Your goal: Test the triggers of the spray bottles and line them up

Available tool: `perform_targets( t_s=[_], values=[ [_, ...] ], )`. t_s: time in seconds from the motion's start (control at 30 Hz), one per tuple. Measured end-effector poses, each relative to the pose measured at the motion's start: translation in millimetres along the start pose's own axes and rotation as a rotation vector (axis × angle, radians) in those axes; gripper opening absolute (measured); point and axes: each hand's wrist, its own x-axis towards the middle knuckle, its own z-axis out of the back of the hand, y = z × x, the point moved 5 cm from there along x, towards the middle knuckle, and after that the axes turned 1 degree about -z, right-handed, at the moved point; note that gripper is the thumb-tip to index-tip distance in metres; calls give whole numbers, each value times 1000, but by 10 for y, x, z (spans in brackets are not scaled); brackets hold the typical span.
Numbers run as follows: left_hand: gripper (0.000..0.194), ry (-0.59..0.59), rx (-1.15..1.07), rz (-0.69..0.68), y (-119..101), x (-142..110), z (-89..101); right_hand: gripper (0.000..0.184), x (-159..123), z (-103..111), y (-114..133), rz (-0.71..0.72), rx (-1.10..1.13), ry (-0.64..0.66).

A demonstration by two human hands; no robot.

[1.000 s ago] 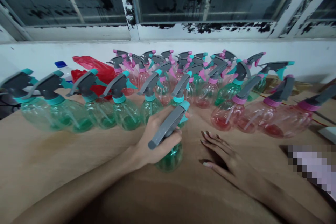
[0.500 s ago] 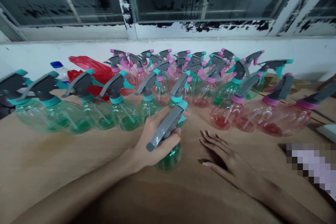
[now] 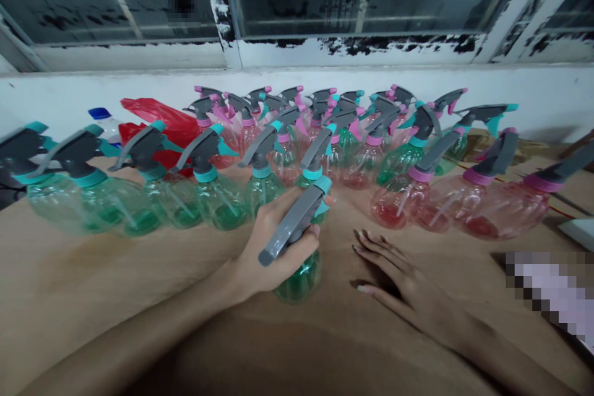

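Note:
My left hand (image 3: 273,244) is wrapped round the neck of a green spray bottle (image 3: 299,278), which stands on the table in front of me. Its grey spray head with a turquoise nozzle slants over the hand, and the fingers hide the collar. My right hand (image 3: 394,275) rests on the tabletop to the right, fingers stretched out, holding nothing. Just beyond the left hand runs a row of green spray bottles (image 3: 220,204) with turquoise collars. Past my right hand stand several pink spray bottles (image 3: 399,201) with pink collars.
More pink and green spray bottles crowd the back of the wooden table (image 3: 153,284). A red plastic bag (image 3: 162,120) and a blue-capped bottle (image 3: 104,124) are at the back left. A blurred-out pale item (image 3: 557,297) lies at the right. Behind is a white wall with windows.

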Motion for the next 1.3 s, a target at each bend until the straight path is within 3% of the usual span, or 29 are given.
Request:
perform_targets(
  t_s=[0.7, 1.0, 1.3],
  values=[
    [23, -5, -27, 18, 5, 1, 6, 56, 4, 12, 5, -7, 19, 2],
    [24, 74, -21, -6, -38, 26, 31, 58, 2, -4, -4, -3, 15, -15],
    [17, 57, -26, -35, -65, 36, 44, 56, -2, 13, 16, -2, 5, -5]
  ],
)
